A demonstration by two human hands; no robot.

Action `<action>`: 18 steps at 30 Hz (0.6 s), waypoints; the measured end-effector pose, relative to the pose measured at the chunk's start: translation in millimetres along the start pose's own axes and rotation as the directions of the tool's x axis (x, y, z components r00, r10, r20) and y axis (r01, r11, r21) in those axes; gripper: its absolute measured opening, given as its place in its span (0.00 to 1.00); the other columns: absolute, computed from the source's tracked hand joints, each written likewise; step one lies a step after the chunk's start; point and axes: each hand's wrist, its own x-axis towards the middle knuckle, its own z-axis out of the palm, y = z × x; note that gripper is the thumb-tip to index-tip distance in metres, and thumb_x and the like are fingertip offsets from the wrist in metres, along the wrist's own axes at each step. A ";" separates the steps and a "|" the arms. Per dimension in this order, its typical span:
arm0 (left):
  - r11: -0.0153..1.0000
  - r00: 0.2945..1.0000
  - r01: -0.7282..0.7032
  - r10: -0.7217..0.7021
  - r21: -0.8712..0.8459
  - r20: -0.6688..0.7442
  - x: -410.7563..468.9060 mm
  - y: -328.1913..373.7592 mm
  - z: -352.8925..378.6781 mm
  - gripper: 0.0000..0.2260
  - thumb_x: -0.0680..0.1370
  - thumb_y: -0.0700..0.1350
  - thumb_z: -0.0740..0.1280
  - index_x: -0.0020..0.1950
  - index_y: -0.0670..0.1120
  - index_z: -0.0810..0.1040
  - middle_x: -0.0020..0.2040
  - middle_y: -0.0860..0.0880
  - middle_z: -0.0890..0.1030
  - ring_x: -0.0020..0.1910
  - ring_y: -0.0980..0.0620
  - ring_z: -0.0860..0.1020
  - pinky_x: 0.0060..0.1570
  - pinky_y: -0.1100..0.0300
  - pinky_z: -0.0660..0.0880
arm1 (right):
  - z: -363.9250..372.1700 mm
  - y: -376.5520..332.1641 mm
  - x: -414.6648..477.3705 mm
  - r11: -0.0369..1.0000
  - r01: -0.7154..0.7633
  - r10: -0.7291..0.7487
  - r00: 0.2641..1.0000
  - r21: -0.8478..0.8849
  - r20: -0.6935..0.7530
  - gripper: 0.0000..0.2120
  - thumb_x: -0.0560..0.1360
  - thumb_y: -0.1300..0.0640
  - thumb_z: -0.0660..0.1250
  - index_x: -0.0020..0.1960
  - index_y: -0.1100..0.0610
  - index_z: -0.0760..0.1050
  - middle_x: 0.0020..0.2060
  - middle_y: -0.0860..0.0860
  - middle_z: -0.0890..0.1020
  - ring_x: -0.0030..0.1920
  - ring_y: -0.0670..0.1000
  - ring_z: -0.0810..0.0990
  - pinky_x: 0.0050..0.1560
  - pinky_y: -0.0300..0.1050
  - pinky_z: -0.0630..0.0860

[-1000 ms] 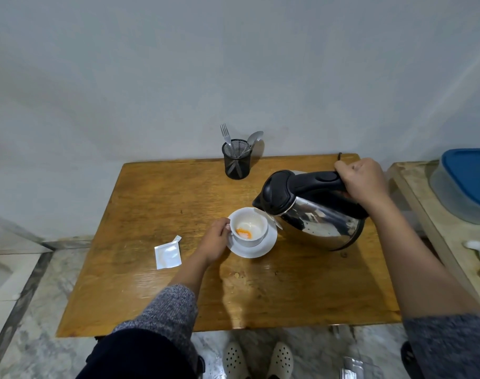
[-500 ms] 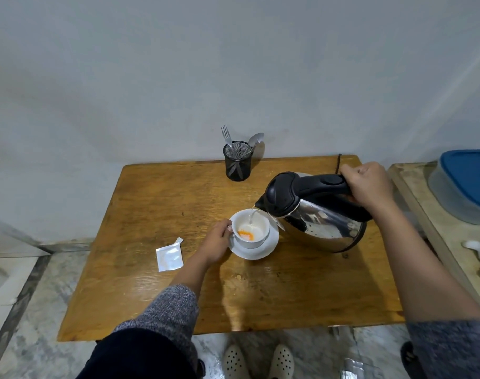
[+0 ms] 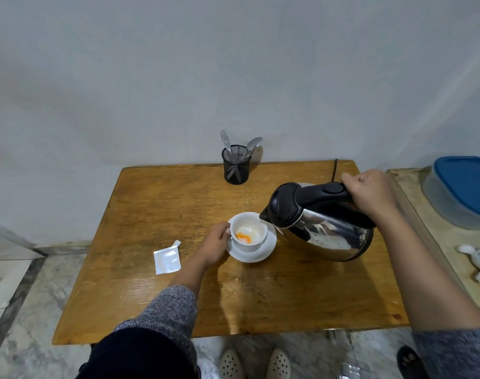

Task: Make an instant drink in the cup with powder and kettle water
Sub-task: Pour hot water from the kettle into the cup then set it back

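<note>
We counted one white cup (image 3: 250, 222), one saucer (image 3: 264, 255) under it, one steel kettle (image 3: 326, 231), one silver sachet (image 3: 167, 259) and two hands. The cup stood on its saucer near the middle of the wooden table (image 3: 156, 203). The left hand (image 3: 215, 243) curled round the cup's left side and hid the handle. The right hand (image 3: 370, 192) gripped the kettle's black handle and held the kettle tilted, spout at the cup's right rim. We could not tell whether water was falling.

Behind stood one black mesh holder (image 3: 236, 168) with one fork (image 3: 225, 138) and a spoon (image 3: 254, 143) — perhaps two. The sachet lay flat left of the cup, one corner turned up. On the side counter (image 3: 405, 192) sat one blue-lidded tub (image 3: 463, 187) and one white toy rabbit (image 3: 479, 259).

Inside the cup lay one small heap of orange powder (image 3: 243, 237) beside a pale patch.
</note>
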 end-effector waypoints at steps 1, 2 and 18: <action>1.000 1.000 0.000 0.000 0.001 0.000 0.0 -0.1 -0.1 0.11 0.81 0.43 0.54 0.56 0.43 0.74 0.56 0.41 0.75 0.55 0.44 0.72 0.53 0.53 0.68 | 0.2 -0.1 0.1 1.000 0.000 0.000 1.000 -0.007 0.007 0.22 0.73 0.55 0.61 0.22 0.58 0.63 0.19 0.52 0.63 0.22 0.52 0.60 0.29 0.43 0.60; 1.000 1.000 0.002 -0.002 0.002 0.001 -0.2 -0.2 -0.2 0.11 0.81 0.44 0.54 0.56 0.43 0.74 0.56 0.41 0.75 0.55 0.44 0.72 0.53 0.53 0.68 | 0.5 -0.8 0.0 1.000 0.000 0.001 1.000 -0.015 0.013 0.21 0.73 0.54 0.61 0.22 0.58 0.64 0.19 0.52 0.63 0.22 0.52 0.60 0.29 0.42 0.60; 1.000 1.000 0.012 -0.012 0.003 0.001 -1.7 2.6 -0.9 0.12 0.81 0.43 0.54 0.57 0.42 0.74 0.57 0.41 0.75 0.56 0.44 0.72 0.54 0.55 0.68 | 2.4 -4.3 2.4 0.998 -0.009 0.010 1.000 -0.061 0.014 0.22 0.73 0.53 0.61 0.21 0.57 0.64 0.19 0.52 0.65 0.23 0.53 0.62 0.30 0.43 0.62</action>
